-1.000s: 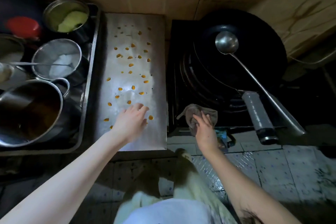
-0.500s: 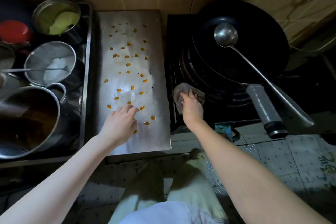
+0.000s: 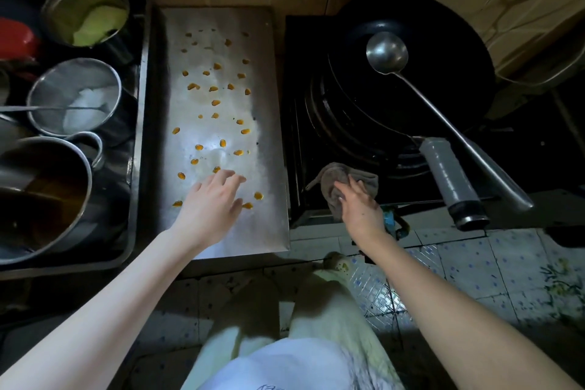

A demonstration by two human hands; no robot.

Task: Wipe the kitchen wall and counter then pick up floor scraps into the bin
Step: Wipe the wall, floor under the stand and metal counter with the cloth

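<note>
Two hands, I note: left hand (image 3: pixel 212 206) released, fingers spread over orange scraps (image 3: pixel 216 102) near the worktop's (image 3: pixel 269 168) lower edge; right hand (image 3: pixel 361 212) flat, pressing grey cloth (image 3: pixel 345 179) at the stove's (image 3: pixel 297 136) lower-left corner.

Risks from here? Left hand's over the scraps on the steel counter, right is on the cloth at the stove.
1. The left hand sits among orange scraps near the front edge of the counter; a sweep may drop them on the floor.
2. The right hand presses the cloth beside the wok handle; a bump might tip the ladle resting in the wok.
</note>
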